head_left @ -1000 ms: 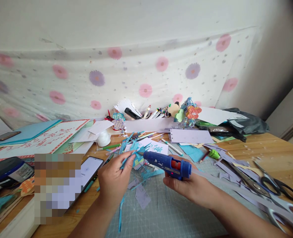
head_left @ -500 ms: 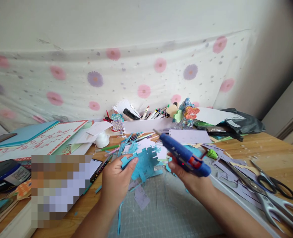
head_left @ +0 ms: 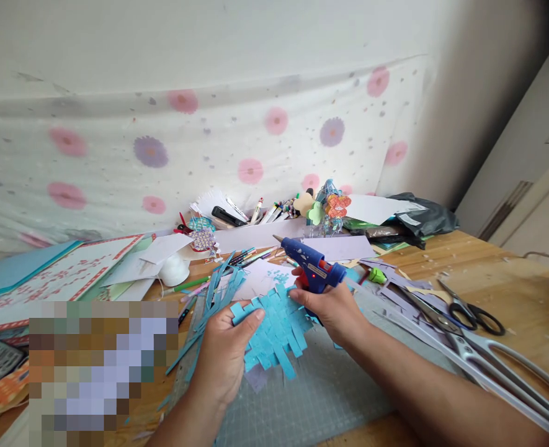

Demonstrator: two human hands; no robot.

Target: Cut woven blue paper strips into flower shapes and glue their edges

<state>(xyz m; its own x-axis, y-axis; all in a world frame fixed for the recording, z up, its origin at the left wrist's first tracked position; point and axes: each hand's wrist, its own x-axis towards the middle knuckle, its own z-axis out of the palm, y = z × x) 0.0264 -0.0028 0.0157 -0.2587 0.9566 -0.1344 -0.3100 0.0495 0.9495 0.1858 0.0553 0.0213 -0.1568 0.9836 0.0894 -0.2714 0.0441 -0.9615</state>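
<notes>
Between the thumb and fingers of my left hand (head_left: 227, 347) is the left edge of a woven mat of blue paper strips (head_left: 276, 326), its strip ends jutting out unevenly. My right hand (head_left: 332, 304) is wrapped round a blue glue gun (head_left: 314, 267) with a small red light lit on its side. The gun's nozzle points up and to the left, above the mat. My right thumb is at the mat's upper right edge. Below the mat a scrap of purple paper (head_left: 256, 377) lies on the grey cutting mat (head_left: 278, 413).
Loose blue paper strips (head_left: 223, 292) lie left of the mat. Two pairs of scissors, one black-handled (head_left: 476, 316) and one silver-handled (head_left: 492, 366), lie at the right among purple scraps. A white box (head_left: 250, 234) of pens stands behind, with a white thread spool (head_left: 174, 270) to its left.
The woven paper mat has turned to show its face more fully. My right hand has brought the glue gun down and left, closer to the mat, and the view has swung right.
</notes>
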